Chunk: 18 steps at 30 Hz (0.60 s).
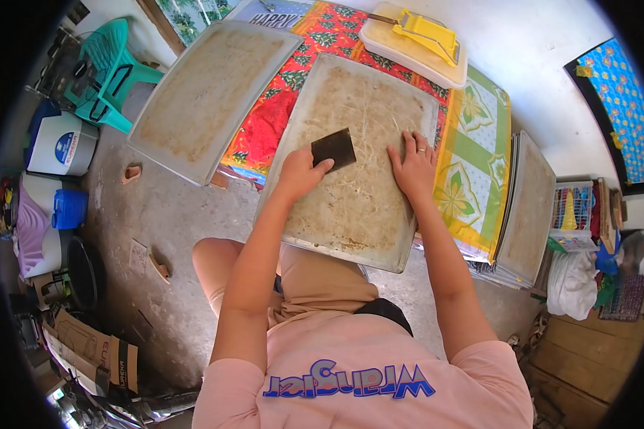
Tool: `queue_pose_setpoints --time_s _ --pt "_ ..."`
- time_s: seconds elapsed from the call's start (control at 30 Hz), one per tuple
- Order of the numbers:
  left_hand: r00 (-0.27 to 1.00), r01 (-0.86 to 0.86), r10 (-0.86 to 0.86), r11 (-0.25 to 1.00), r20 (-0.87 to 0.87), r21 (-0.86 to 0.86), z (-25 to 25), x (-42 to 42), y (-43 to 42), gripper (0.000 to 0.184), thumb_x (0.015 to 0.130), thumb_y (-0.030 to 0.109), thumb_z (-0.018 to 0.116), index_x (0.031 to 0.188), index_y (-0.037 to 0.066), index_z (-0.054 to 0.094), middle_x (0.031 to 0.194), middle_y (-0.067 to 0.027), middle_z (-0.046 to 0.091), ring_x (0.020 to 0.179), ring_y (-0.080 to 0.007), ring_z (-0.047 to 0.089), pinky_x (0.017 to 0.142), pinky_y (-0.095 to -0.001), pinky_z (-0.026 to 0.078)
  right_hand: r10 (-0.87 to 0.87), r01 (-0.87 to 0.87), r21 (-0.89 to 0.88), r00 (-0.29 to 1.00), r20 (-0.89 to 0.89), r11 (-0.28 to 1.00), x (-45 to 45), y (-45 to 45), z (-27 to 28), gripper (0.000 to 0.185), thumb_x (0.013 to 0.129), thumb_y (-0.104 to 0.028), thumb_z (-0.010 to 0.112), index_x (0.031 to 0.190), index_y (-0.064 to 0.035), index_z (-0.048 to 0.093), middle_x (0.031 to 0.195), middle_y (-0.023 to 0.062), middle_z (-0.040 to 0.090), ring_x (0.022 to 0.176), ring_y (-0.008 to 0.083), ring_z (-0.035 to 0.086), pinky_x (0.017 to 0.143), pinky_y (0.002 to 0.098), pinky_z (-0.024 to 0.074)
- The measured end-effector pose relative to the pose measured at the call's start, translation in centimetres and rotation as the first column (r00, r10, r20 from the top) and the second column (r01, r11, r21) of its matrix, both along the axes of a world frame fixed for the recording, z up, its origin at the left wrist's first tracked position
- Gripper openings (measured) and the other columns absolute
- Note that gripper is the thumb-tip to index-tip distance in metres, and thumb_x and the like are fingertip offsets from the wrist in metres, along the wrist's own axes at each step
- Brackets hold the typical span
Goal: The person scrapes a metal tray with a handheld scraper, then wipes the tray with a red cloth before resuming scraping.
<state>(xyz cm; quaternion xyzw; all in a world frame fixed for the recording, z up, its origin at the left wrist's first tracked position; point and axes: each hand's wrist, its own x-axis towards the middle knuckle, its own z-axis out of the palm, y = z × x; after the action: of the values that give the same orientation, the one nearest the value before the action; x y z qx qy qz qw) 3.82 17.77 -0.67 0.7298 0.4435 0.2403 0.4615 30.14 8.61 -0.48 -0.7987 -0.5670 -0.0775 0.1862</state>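
Note:
A large worn metal tray [365, 207] lies in front of me, its near end over my lap and its far part on the table. My left hand [300, 171] grips a flat dark square scraper [340, 150], which is over the middle of the tray. At the tray's right side my right hand [413, 168] rests with its fingers spread, a ring on one finger, holding nothing. A crumpled red cloth [268, 129] lies just left of the tray on the red patterned tablecloth [322, 37].
A second tray [207, 100] juts over the table's left edge. At the back stands a lidded container [415, 53] with a yellow tool [429, 34] on it. More trays [526, 214] are stacked at the right. A green chair [118, 75] stands at the left.

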Motion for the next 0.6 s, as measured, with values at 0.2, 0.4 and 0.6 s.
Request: queue_pose_setpoints --time_s 0.2,0.4,0.6 --pt "0.995 -0.080 0.074 0.993 0.069 0.092 0.0 0.2 -0.3 0.033 0.082 0.027 0.076 0.102 0.001 0.069 0.088 -0.0233 0.070 0.086 -0.0410 0.067 0.076 -0.0460 0.052 0.003 -0.004 0.004 1.000 0.001 1.000 0.0 0.0 0.0 0.059 0.096 -0.051 0.055 0.136 -0.0083 0.056 0.143 0.0169 0.052 0.135 0.0340 0.045 0.115 0.0497 0.0294" --pt "0.993 -0.110 0.107 0.993 0.054 0.048 1.3 0.3 -0.6 0.034 0.082 0.029 0.076 0.101 0.002 0.070 0.085 -0.0219 0.070 0.084 -0.0405 0.067 0.074 -0.0466 0.052 0.002 -0.002 0.006 1.000 0.000 1.000 -0.1 -0.1 0.2 0.058 0.096 -0.051 0.055 0.136 -0.0082 0.056 0.143 0.0171 0.053 0.134 0.0341 0.046 0.114 0.0494 0.0298" --pt "0.996 -0.072 0.078 0.988 -0.041 0.139 1.6 0.4 -0.6 0.034 0.082 0.031 0.076 0.099 0.003 0.070 0.083 -0.0210 0.070 0.084 -0.0405 0.067 0.074 -0.0477 0.052 0.004 -0.004 0.007 1.000 0.003 1.000 0.0 -0.1 0.1 0.058 0.096 -0.051 0.056 0.136 -0.0082 0.056 0.143 0.0172 0.053 0.134 0.0341 0.046 0.114 0.0491 0.0303"
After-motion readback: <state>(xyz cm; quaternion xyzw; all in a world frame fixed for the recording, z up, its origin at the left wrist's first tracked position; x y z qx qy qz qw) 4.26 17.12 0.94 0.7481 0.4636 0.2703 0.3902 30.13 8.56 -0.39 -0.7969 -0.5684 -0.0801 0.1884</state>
